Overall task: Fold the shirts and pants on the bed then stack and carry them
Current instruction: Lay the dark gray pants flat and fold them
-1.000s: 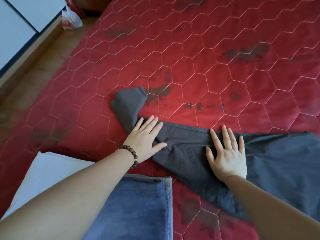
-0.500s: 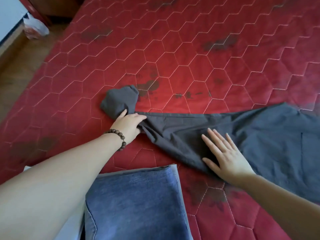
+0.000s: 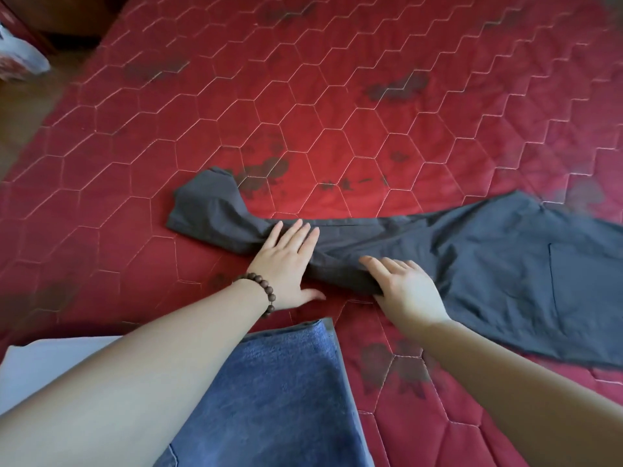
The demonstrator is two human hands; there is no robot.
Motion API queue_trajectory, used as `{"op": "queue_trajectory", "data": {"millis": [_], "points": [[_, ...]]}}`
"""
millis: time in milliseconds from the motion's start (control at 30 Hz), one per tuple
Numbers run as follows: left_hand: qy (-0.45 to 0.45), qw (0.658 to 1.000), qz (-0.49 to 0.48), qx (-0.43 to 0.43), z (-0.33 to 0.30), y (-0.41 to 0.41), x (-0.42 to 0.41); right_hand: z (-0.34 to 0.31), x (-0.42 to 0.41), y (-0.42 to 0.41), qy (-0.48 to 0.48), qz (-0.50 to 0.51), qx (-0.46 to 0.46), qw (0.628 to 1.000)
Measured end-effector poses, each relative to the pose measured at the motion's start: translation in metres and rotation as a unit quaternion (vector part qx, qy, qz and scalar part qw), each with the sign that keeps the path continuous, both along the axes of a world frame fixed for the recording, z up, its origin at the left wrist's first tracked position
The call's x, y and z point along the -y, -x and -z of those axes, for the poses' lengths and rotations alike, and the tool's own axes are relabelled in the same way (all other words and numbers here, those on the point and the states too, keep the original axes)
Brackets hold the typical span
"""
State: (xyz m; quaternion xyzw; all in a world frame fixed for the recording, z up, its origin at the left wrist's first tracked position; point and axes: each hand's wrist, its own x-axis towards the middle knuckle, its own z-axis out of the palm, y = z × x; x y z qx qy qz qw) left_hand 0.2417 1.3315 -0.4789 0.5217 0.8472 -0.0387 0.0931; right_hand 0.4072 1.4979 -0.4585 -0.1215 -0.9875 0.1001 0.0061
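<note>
- Left hand (image 3: 286, 264): fingers (image 3: 298, 235) straight and together, lying flat on the narrow leg part of the dark grey cotton pants (image 3: 455, 261); the thumb rests on the bed.
- Right hand (image 3: 406, 291): fingers (image 3: 391, 264) slightly spread and lightly bent, resting on the near folded edge of the same pants; holding nothing.
- Brown wooden bead bracelet (image 3: 266, 291): on the left wrist.
- Dark grey pants: spread across the red hexagon-quilted bed cover (image 3: 337, 112), hem to the left, wide part to the right.
- Folded blue denim garment (image 3: 279, 399): near edge, between the forearms, beside a white folded cloth (image 3: 40, 365).
</note>
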Motion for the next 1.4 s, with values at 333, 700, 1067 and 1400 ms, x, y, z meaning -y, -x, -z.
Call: {"op": "queue_trajectory", "data": {"millis": [333,700,1067,1400], "points": [[-0.183,0.976,-0.113,-0.027,-0.027,0.017,0.001,-0.021,-0.012,0.033,0.140,0.142,0.000,0.980],[-0.120,0.977,-0.169,-0.046,-0.061,0.075,0.084,-0.026,0.036,0.043,-0.100,0.010,0.074,0.992],[-0.195,0.967,-0.106,-0.123,-0.123,0.092,0.149,-0.055,0.076,0.066,-0.072,-0.002,-0.020,0.997],[0.105,0.965,-0.230,0.064,-0.053,0.081,0.190,-0.016,0.068,0.072,0.175,-0.038,0.155,0.972]]}}
